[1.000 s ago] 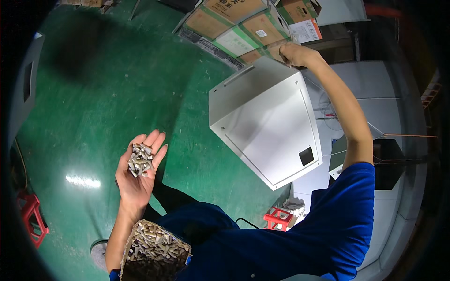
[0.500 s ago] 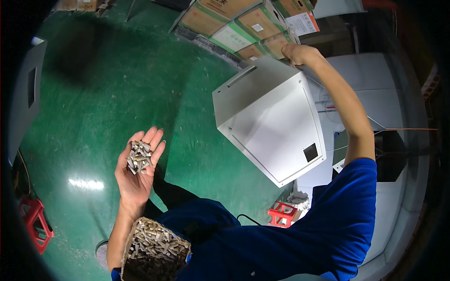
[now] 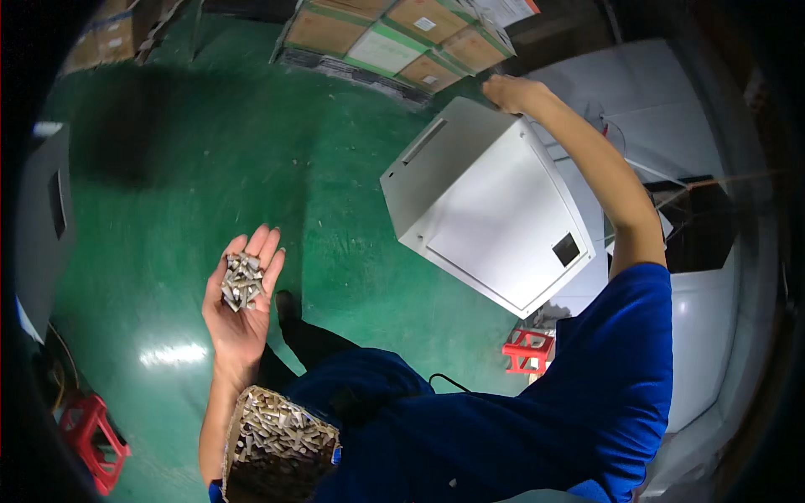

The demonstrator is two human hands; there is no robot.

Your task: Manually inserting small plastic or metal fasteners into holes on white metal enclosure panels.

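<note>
My left hand [image 3: 236, 314] is palm up with its fingers stretched out, bearing a heap of small pale cylindrical plugs [image 3: 242, 282]. Below it, against my left forearm and body, is an open cardboard box [image 3: 230, 440] filled with more such plugs [image 3: 281, 426]. My right hand [image 3: 508, 94] reaches to the far upper corner of a white metal cabinet [image 3: 503, 210], its fingers closed together. What they pinch, if anything, is hidden. The cabinet is tilted in view, with a long slot in one side and a square cutout in its broad face.
Stacked cartons [image 3: 402, 38] stand at the far side. White panels [image 3: 637, 101] and a wire hook [image 3: 662, 180] are at the right. Red stools stand at the right [image 3: 528, 350] and lower left [image 3: 94, 440]. A grey panel [image 3: 46, 226] is at the left edge, above green floor [image 3: 210, 193].
The view has shifted, so the cartons sit higher and farther left. My right hand stays near the cabinet's far corner, and my left hand still bears the plugs.
</note>
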